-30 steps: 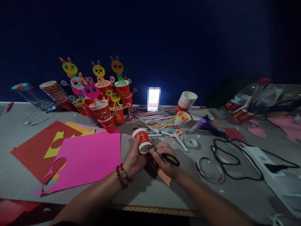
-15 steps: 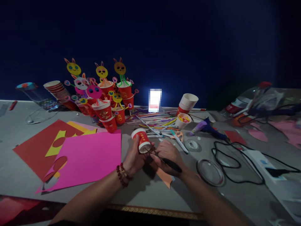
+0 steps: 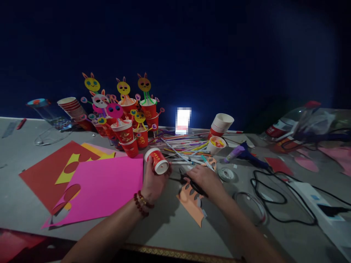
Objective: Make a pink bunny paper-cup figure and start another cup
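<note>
My left hand (image 3: 156, 184) is wrapped round a red paper cup (image 3: 158, 160) with a white rim, tilted on its side. The cup's white base faces me and has a small dark mark or hole in it. To the right, my right hand (image 3: 205, 179) is closed over black-handled scissors (image 3: 195, 185), low over the table and apart from the cup. The blades point left toward the cup. Beneath them lies an orange paper scrap (image 3: 192, 204) with cut-out edges.
Pink paper (image 3: 109, 186) and red paper (image 3: 41, 175) lie at left. Behind stand cups with paper rabbit figures (image 3: 122, 131), a stack of cups (image 3: 221, 124) and scattered pipe cleaners (image 3: 181, 140). At right are a tape roll (image 3: 227, 174), a black cable (image 3: 285, 215) and a bottle (image 3: 285, 126).
The scissors have come away from the cup's base, and my right hand has brought them down toward the table. My left hand has moved slightly left and turned the cup.
</note>
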Tool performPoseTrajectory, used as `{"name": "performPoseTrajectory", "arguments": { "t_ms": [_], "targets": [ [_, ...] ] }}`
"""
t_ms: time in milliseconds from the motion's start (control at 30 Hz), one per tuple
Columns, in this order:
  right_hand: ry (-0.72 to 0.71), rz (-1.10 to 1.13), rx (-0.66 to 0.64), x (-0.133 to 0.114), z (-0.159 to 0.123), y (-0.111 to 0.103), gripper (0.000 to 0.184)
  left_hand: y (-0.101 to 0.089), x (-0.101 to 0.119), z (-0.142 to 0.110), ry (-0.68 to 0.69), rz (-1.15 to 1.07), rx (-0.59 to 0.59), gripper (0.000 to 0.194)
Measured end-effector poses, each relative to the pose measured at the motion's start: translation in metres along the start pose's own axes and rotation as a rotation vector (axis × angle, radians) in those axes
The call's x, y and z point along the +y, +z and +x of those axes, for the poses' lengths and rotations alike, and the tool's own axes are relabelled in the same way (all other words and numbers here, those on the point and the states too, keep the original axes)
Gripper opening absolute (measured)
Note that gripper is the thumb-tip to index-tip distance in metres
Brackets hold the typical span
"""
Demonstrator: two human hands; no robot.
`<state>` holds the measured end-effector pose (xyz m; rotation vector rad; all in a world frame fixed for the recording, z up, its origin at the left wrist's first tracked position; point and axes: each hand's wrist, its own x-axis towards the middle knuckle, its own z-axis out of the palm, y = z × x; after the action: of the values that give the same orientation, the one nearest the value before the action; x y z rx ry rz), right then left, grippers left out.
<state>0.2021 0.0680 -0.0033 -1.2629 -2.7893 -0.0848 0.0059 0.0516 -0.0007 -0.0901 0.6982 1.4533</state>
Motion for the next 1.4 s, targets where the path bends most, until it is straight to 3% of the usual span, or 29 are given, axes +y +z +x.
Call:
{"name": "performPoseTrajectory", "arguments": {
  "t_ms": [133,400,467,633,700,833,1067,1400],
  "targets": [
    [-0.032,0.040,-0.063,-0.002,-0.004,-0.004,0.003,-0.002,0.003,0.002,0.021,0.032,-0.019,0.033],
    [0.030,0.159,-0.018,0.000,-0.008,-0.013,0.026,-0.010,-0.008,0.002,0.004,0.036,-0.173,0.025],
    [0.022,0.229,0.068,-0.002,-0.009,-0.016,0.026,-0.011,-0.010,0.001,-0.013,0.063,-0.178,0.024],
    [-0.007,0.430,0.465,-0.021,-0.010,-0.017,0.009,-0.013,-0.020,-0.005,-0.049,0.110,-0.228,0.019],
    [-0.011,0.433,0.526,-0.028,-0.010,-0.014,0.009,-0.012,-0.025,-0.010,-0.080,0.124,-0.281,0.020],
    [0.030,0.367,0.538,-0.034,-0.009,-0.009,0.011,-0.009,-0.032,-0.019,-0.100,0.146,-0.321,0.021],
    [0.126,0.293,0.515,-0.038,-0.012,-0.013,0.011,-0.011,-0.035,-0.023,-0.071,0.193,-0.261,0.016],
    [0.248,0.676,0.617,-0.044,-0.012,-0.005,0.008,-0.011,-0.033,-0.025,-0.168,0.144,-0.243,0.021]
  ]
}}
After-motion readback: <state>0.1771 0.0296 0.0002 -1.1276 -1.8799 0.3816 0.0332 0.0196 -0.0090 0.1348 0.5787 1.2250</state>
